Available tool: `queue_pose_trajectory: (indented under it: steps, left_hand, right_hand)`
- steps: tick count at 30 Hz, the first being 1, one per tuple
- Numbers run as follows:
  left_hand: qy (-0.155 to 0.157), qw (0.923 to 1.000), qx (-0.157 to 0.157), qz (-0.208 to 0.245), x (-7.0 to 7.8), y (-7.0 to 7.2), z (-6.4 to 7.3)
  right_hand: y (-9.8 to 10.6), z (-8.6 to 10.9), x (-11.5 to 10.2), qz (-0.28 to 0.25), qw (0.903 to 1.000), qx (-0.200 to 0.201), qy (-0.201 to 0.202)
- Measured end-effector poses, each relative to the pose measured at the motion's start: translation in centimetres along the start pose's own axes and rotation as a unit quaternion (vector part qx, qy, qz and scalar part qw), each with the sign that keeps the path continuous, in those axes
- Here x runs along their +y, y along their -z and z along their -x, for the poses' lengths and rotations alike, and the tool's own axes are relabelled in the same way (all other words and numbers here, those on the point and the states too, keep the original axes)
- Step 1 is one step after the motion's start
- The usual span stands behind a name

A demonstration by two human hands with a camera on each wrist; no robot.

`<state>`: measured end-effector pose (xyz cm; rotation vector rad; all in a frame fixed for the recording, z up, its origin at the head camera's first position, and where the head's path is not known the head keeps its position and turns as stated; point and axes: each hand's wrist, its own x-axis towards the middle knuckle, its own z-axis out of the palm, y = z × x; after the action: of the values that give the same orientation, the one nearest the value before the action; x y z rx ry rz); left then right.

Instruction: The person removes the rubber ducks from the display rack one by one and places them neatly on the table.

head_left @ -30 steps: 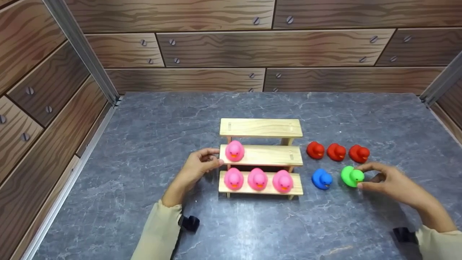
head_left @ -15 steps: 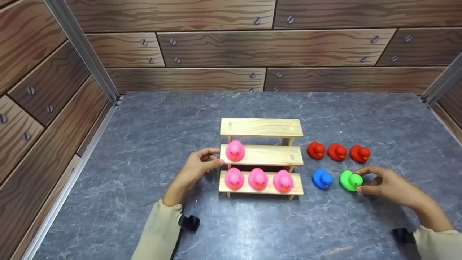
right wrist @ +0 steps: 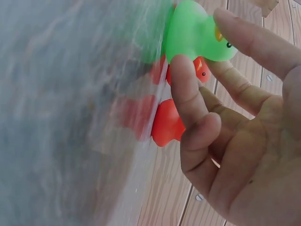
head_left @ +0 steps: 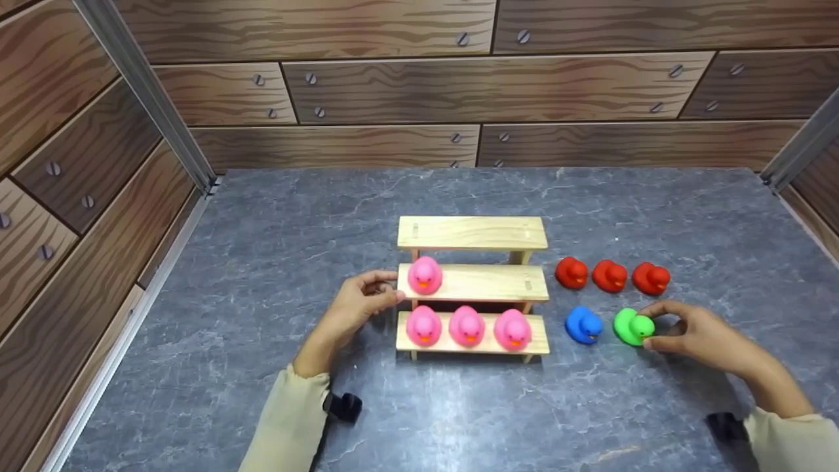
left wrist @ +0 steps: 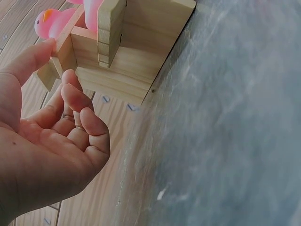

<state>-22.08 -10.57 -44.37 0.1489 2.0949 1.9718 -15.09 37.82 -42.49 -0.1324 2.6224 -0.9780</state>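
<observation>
A three-tier wooden stand (head_left: 472,232) stands mid-table. My left hand (head_left: 358,301) is at the left end of its middle shelf, thumb on the near edge and fingers curled behind; the left wrist view shows the thumb touching the wood. One pink rubber duck (head_left: 425,275) sits on that middle shelf, and three more pink ducks (head_left: 466,326) line the lowest one. On the right, my right hand (head_left: 708,337) pinches a green rubber duck (head_left: 630,326) between thumb and fingers. In the right wrist view the green duck (right wrist: 188,33) appears to touch the tabletop.
A blue duck (head_left: 583,325) sits between the stand and the green duck. Behind them, three red ducks (head_left: 610,276) stand in a row. Wood-patterned panels (head_left: 387,92) border the grey marbled table (head_left: 282,216) at the back and sides.
The right hand has shifted the green duck slightly left and nearer to me, closer to the blue duck. My left hand stays at the stand.
</observation>
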Motion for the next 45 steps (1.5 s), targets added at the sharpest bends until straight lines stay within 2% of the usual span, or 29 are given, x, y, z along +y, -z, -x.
queue_pose_trajectory:
  steps: [7,15,22,32,39,45]
  left_hand:
    - [-0.003,1.0,-0.003,-0.002,0.1,-0.1,-0.1]
    - [0.002,1.0,-0.002,-0.003,0.0,-0.1,-0.2]
    - [0.002,1.0,-0.002,-0.002,0.2,-0.1,-0.2]
    - [0.0,1.0,-0.002,-0.001,0.0,0.0,-0.1]
    - [0.002,1.0,0.001,0.003,0.0,-0.1,-0.1]
    - [0.004,1.0,0.003,-0.002,0.1,0.1,0.0]
  right_hand:
    - [-0.1,0.0,-0.1,0.008,0.9999,0.001,-0.015]
    - [0.2,0.2,-0.2,-0.014,0.9998,0.003,0.013]
    - [0.9,0.9,-0.8,-0.027,0.9995,0.016,0.007]
    - [0.7,1.4,-1.6,-0.049,0.9975,0.028,0.042]
    - [0.0,1.5,-2.5,-0.065,0.9921,0.071,0.081]
    - [-0.9,1.3,-4.3,-0.085,0.9848,0.1,0.113]
